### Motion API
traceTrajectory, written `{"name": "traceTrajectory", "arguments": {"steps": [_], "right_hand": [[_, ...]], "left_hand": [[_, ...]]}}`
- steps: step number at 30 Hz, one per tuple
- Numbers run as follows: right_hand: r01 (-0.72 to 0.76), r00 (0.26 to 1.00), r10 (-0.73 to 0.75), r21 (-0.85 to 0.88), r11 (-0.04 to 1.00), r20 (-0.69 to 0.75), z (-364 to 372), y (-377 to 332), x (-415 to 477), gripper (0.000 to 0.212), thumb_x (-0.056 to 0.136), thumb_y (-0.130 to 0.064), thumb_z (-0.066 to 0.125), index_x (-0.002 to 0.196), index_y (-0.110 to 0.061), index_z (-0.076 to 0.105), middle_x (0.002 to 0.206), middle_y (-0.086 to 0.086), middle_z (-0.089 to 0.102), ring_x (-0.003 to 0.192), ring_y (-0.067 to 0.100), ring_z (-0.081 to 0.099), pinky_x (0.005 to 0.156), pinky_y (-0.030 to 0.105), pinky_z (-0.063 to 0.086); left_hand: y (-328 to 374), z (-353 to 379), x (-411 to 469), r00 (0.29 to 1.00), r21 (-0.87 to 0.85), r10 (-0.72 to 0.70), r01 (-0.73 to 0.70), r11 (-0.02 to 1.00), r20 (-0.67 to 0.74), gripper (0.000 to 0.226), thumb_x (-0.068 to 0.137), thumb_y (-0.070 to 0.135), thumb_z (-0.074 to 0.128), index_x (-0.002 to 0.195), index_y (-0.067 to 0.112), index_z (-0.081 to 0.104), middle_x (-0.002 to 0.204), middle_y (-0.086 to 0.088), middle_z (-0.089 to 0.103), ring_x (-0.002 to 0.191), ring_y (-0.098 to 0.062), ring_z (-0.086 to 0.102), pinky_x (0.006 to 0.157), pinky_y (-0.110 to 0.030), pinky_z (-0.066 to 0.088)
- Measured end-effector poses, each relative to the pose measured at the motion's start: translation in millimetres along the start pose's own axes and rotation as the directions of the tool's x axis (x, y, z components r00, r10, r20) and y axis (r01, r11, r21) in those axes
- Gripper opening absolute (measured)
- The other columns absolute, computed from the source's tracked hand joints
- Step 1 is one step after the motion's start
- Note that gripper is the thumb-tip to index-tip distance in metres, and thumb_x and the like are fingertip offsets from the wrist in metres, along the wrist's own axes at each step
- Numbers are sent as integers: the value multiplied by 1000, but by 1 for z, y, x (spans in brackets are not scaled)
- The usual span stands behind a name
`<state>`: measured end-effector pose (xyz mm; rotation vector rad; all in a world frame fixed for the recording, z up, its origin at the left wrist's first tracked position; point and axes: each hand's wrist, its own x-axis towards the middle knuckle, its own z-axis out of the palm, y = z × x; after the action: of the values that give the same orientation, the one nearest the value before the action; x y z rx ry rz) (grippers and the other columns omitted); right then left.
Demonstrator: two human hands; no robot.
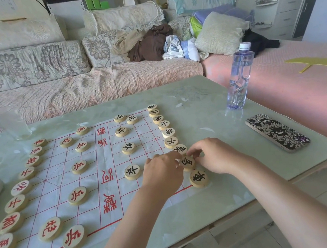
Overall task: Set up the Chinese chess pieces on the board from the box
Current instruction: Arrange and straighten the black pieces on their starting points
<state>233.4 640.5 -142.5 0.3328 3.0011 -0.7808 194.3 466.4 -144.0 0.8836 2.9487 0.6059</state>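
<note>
At four o'clock on board (91, 184): black horse piece (187, 162), seated in its back-row slot.
Left hand (162, 171): curled fingertips pinch its nine o'clock edge.
Right hand (214, 155): fingertips pinch opposite edge, likely centring it.

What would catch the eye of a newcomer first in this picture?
The left hand and the right hand meet at one black-lettered piece at the right edge of the paper board. Red-lettered pieces fill the board's left half. Further right on the table, a water bottle stands and a phone lies flat.
</note>
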Motion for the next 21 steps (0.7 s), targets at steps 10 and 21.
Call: {"name": "traceTrajectory", "arguments": {"steps": [10,21], "right_hand": [[4,1000,-4,35,999,19,-4,2,2,27,91,-27,60,106,-46,70,101,-15,69,93,14,64,85,34,53],[28,998,-31,65,997,49,-7,5,0,28,88,-25,65,102,-49,69,92,-17,68,83,9,62,80,31,53]], "left_hand": [[-1,-1,4,999,-4,-28,28,1000,-17,31,92,29,50,122,34,56,111,16,67,113,-15,52,97,-33,33],[-2,-2,4,1000,-42,-18,18,999,3,30,91,28,52,120,35,57,107,18,69,110,-12,55,96,-31,34]]}}
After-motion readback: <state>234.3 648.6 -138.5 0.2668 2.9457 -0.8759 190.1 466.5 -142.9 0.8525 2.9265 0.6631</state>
